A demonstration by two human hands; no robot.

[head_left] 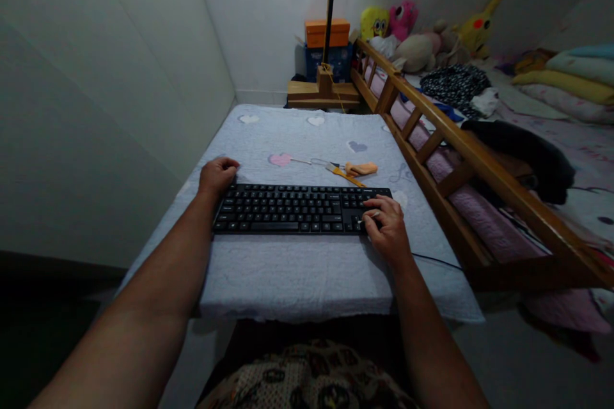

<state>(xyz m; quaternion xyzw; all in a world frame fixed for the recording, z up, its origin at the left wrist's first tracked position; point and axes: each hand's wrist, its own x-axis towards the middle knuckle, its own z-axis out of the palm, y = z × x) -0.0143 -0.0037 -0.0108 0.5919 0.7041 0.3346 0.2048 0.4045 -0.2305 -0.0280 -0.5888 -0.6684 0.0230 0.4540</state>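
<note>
A black computer keyboard [288, 209] lies flat across the cloth-covered table in front of me. My right hand [386, 227] is over its right end, fingers bent, pinching a thin white stick that looks like a cotton swab [361, 222]. The swab's pale tip is down at the keys near the arrow cluster. At the keyboard's far left corner, my left hand [217, 176] rests with curled fingers; what they hold, if anything, is hidden. Beyond the keyboard lie a brush with a yellow handle [349, 176], a folded orange cloth [362, 169] and a thin wire loop [320, 160].
A pale blue cloth with hearts covers the table [297, 275]. Along the right runs a wooden bed rail [432, 118], with bedding and plush toys behind it. A wooden stand [324, 92] with a dark pole and an orange box [327, 33] are at the back. A cable [439, 261] trails right.
</note>
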